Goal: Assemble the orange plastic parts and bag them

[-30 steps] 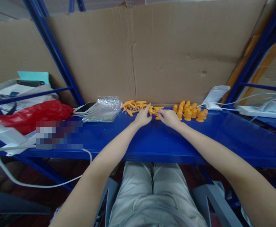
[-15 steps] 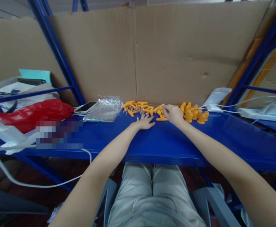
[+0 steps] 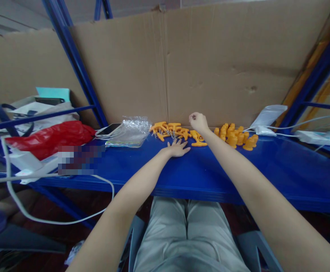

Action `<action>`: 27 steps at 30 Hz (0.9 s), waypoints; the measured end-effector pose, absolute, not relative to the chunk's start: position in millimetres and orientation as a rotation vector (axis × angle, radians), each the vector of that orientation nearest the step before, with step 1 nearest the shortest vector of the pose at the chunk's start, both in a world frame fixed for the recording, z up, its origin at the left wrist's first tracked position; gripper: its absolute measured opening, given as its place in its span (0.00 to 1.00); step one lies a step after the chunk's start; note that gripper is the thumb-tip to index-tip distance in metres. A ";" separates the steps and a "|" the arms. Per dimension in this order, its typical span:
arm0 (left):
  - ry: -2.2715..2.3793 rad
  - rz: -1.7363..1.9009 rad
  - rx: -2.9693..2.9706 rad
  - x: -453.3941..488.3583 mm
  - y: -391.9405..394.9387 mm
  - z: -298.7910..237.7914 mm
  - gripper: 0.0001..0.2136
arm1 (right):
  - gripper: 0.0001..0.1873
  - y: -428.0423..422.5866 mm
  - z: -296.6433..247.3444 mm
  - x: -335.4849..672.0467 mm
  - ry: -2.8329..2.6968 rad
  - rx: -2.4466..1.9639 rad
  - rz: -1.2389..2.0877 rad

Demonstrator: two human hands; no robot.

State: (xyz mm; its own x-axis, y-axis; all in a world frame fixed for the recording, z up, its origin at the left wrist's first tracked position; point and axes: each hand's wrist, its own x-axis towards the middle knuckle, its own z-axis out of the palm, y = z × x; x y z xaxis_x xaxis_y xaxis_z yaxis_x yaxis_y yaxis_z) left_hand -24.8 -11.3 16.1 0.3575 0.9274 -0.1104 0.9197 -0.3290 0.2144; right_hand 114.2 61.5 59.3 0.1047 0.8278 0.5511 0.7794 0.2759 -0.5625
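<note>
Fingers spread, my left hand [image 3: 179,148] lies flat on the blue shelf [image 3: 165,172], just in front of a pile of yellow T-handled corkscrews [image 3: 174,130] with metal spirals. My right hand [image 3: 199,122] is raised above the pile's right end, its fingers curled closed. A small dark metallic bit shows at its fingers, seemingly the spiral of a corkscrew whose handle is hidden in the hand. Below it lie more yellow handles [image 3: 199,144]. To the right of my right forearm stand several yellow bottle-shaped plastic pieces [image 3: 233,140] in a cluster.
A clear plastic bag [image 3: 132,134] and a phone [image 3: 111,129] lie to the left, near a red plastic bag [image 3: 54,138]. White cable [image 3: 60,223] loops over the front edge. A cardboard sheet [image 3: 125,71] closes the back. At right are a white pouch [image 3: 267,119] and a power strip [image 3: 318,138].
My right hand has lifted up and away from the yellow handles, its fingers now curled. My left hand stays flat in its place. The whole view has shifted slightly.
</note>
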 end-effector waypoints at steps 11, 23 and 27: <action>1.670 -0.049 2.420 -31.9 -4.9 14.1 0.36 | 0.22 75.0 20.9 77.8 -2.297 -1.675 -0.034; 1.649 -0.018 2.418 -31.2 -2.1 12.4 0.36 | 0.28 73.4 28.2 79.8 -2.402 -1.713 -0.276; 1.653 -0.049 2.407 -30.7 -1.9 13.0 0.36 | 0.32 78.9 31.1 91.9 -2.411 -1.749 -0.205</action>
